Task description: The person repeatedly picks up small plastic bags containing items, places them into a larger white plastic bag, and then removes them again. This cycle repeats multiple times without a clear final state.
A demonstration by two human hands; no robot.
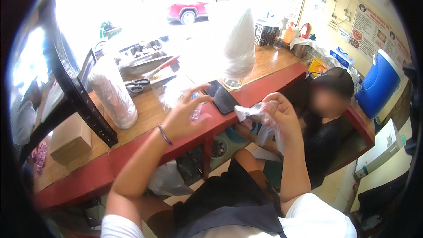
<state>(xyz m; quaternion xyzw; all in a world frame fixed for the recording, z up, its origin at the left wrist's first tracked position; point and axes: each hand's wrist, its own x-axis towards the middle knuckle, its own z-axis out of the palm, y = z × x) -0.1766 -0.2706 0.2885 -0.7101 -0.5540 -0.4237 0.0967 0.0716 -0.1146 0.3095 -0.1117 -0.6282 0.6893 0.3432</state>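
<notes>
My left hand is raised over the red edge of the counter, fingers spread, with a clear plastic bag lying behind it on the tiles. It seems to hold nothing. Pinched in the fingers of my right hand is a thin clear plastic bag, which hangs crumpled below the hand. Between the two hands a dark smartphone lies on the counter edge. Behind the phone stands a tall shape wrapped in white plastic on a round base. Black-handled scissors rest beside a metal tray.
A plastic-wrapped roll, a cardboard box and a black metal upright stand at left. Food trays sit further back. At right, close by, sits a person in a black cap, near a blue cooler.
</notes>
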